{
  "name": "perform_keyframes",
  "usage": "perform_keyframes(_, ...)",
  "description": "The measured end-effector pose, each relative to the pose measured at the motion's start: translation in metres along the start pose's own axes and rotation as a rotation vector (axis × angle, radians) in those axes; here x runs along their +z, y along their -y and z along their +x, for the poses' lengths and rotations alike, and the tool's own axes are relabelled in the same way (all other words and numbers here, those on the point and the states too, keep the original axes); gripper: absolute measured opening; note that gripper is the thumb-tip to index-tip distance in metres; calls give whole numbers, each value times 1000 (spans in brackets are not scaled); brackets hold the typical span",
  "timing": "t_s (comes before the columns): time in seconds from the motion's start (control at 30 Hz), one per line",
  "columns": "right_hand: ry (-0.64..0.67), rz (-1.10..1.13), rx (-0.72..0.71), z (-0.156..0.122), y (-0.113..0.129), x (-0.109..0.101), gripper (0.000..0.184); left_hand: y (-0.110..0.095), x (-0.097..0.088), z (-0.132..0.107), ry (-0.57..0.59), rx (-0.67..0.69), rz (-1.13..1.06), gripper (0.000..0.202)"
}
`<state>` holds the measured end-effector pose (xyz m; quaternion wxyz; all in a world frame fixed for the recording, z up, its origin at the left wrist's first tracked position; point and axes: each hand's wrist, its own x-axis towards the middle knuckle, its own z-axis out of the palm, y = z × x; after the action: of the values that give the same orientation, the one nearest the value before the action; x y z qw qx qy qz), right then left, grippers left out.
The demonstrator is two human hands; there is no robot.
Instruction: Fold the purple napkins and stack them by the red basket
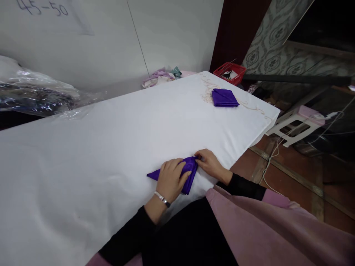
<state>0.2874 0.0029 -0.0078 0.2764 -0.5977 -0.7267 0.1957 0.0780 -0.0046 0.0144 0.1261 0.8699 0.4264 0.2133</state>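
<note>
A purple cloth [190, 173], partly folded, lies near the front edge of a table covered in white fabric [111, 140]. My left hand [172, 179] rests flat on top of it, fingers together and stretched toward the right. My right hand [209, 164] pinches the cloth's right upper corner against the table. A second purple cloth [224, 98], folded into a neat square, lies at the table's far right end, well away from both hands.
A clear plastic bag of dark items [33, 96] sits at the far left. Crumpled pastel cloths [161, 77] lie by the wall. A red basket [230, 72] and a white plastic stool [294, 123] with cables stand on the floor to the right.
</note>
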Motion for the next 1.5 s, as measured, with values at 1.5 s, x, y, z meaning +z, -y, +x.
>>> perform_keyframes(1.5, -47, -122, -80, -1, -10, 0, 24, -2, 32, 6, 260, 124, 75, 47)
